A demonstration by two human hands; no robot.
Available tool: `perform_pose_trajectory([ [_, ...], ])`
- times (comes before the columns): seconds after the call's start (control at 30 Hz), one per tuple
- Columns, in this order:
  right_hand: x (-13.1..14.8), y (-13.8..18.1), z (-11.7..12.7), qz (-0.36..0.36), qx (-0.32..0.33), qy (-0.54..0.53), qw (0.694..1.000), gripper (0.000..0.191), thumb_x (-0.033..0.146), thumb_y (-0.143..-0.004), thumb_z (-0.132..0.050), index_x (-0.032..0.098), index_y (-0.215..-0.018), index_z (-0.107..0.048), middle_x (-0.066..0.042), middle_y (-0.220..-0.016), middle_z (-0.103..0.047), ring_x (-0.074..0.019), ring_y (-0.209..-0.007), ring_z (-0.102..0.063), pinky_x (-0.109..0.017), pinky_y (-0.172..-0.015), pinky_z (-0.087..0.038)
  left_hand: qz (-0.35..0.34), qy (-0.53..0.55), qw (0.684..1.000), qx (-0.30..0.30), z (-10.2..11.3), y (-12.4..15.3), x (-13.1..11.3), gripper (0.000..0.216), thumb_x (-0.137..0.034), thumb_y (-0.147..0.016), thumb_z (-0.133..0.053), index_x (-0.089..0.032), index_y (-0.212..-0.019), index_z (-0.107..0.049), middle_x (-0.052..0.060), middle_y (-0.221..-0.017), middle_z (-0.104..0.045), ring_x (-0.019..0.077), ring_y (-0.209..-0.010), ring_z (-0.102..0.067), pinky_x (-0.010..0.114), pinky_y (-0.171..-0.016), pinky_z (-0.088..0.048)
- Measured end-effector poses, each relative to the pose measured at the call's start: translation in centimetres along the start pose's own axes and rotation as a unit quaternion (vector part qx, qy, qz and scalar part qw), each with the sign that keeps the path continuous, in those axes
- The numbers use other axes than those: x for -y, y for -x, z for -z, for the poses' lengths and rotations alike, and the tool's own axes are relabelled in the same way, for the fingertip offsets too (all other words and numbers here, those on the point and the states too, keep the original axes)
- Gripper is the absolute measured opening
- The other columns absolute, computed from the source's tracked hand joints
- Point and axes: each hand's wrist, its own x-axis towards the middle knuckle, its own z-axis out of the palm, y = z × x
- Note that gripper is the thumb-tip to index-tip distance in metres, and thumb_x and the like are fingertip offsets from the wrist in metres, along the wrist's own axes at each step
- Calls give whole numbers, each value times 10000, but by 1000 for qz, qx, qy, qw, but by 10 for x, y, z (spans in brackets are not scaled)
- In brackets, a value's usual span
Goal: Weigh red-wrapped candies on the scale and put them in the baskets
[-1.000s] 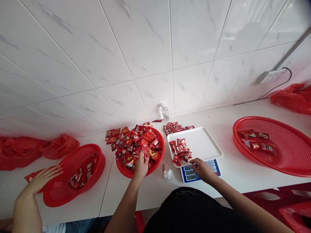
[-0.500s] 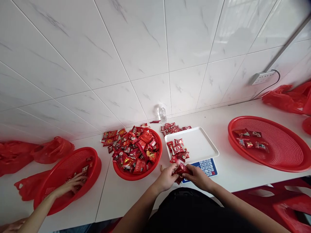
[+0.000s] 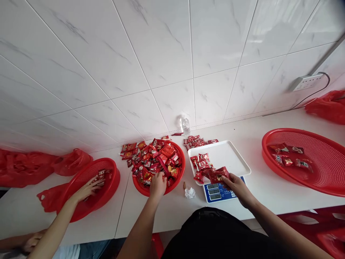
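Observation:
My left hand (image 3: 158, 184) is at the near side of a round red basket (image 3: 141, 192) heaped with red snack packets (image 3: 153, 158). Its fingers are curled down among the packets, and what they grip is hidden. Dark red snack packets (image 3: 217, 175) are pinched in my right hand (image 3: 238, 187), above the near edge of a white scale tray (image 3: 234, 156). More red and white packets (image 3: 202, 162) lie on that tray's left part. Below it shows the scale's blue panel (image 3: 218, 192) with its displays.
At left, a co-worker's hand (image 3: 87, 189) reaches into another red basket (image 3: 114, 183). A third red basket (image 3: 272, 172) with several packets stands at right. Packets (image 3: 192, 141), a clear bottle (image 3: 185, 126) and crumpled white paper (image 3: 190, 193) lie or stand on the table.
My left hand has left the packets it was handling with my right and moved left to the heaped basket. My right hand has shifted right, keeping red packets. The view has turned slightly.

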Motion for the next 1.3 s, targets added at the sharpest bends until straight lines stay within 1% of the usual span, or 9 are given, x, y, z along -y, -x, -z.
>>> perform_pose_trajectory([
  [0.13, 0, -2, 4, 4, -6, 3, 1000, 382, 559, -724, -570, 192, -825, -598, -6, -683, -613, -148, -624, -543, -257, -562, -430, 115, 46, 991, 49, -2, -10, 37, 229, -183, -722, -586, -144, -946, -565, 126, -1054, -579, 263, -1033, -528, 355, -856, -393],
  [0.3, 3, -1, -3, 8, 8, 23, 1000, 416, 583, -723, -552, 189, -845, -605, -26, -723, -650, -167, -646, -577, -275, -587, -453, 92, 147, 979, 103, -20, -13, 33, 263, -309, -865, -429, -173, -1049, -559, 75, -973, -641, 144, -873, -611, 249, -759, -456],
  [0.4, 5, -1, -6, 8, 12, 31, 999, 429, 599, -719, -546, 186, -826, -593, -34, -727, -649, -178, -660, -587, -281, -595, -464, 99, 159, 977, 104, -20, -18, 34, 298, -300, -895, -353, -178, -1079, -553, 84, -1000, -641, 128, -866, -616, 240, -750, -464],
  [0.53, 5, 2, -5, -2, 11, 33, 999, 436, 594, -715, -555, 185, -861, -591, -41, -757, -652, -185, -674, -585, -291, -603, -466, 118, 72, 984, 110, -14, -24, 42, 212, -251, -768, -536, -168, -952, -601, 104, -995, -641, 219, -960, -587, 318, -828, -432],
  [0.6, 5, 3, -5, -8, 9, 37, 999, 424, 582, -722, -556, 186, -870, -592, -41, -770, -651, -180, -673, -577, -289, -599, -458, 117, 26, 984, 131, -15, -26, 40, 263, -276, -676, -627, -183, -923, -619, 118, -1037, -628, 275, -1014, -559, 358, -855, -409],
  [0.73, 1, 3, -4, -5, 11, 42, 999, 390, 562, -741, -549, 187, -844, -588, -27, -741, -636, -172, -672, -566, -280, -597, -447, 140, -67, 976, 155, -27, -29, 26, 604, -259, -537, -722, -209, -1118, -569, 194, -1256, -491, 404, -1161, -431, 476, -865, -381],
  [0.83, -2, 3, -4, 3, 14, 41, 999, 381, 552, -750, -545, 182, -831, -587, -28, -732, -629, -173, -671, -565, -281, -598, -448, 149, -117, 968, 163, -34, -33, 17, 716, -153, -530, -698, -188, -1220, -507, 238, -1267, -468, 435, -1183, -396, 516, -850, -379],
  [1.03, -3, 3, 0, 6, 12, 37, 999, 392, 562, -755, -531, 189, -867, -578, -31, -750, -633, -177, -667, -574, -282, -595, -455, 93, -134, 974, 158, -24, -34, 19, 560, -97, -651, -561, -220, -1194, -510, 179, -1093, -603, 367, -1066, -518, 461, -819, -394],
  [1.3, -3, -1, 7, 8, -17, 36, 999, 403, 576, -736, -542, 189, -840, -587, -33, -721, -640, -183, -657, -583, -282, -577, -461, 81, -84, 988, 104, 3, -28, 33, 232, -212, -795, -439, -262, -990, -555, 60, -904, -664, 232, -815, -618, 279, -644, -415],
])
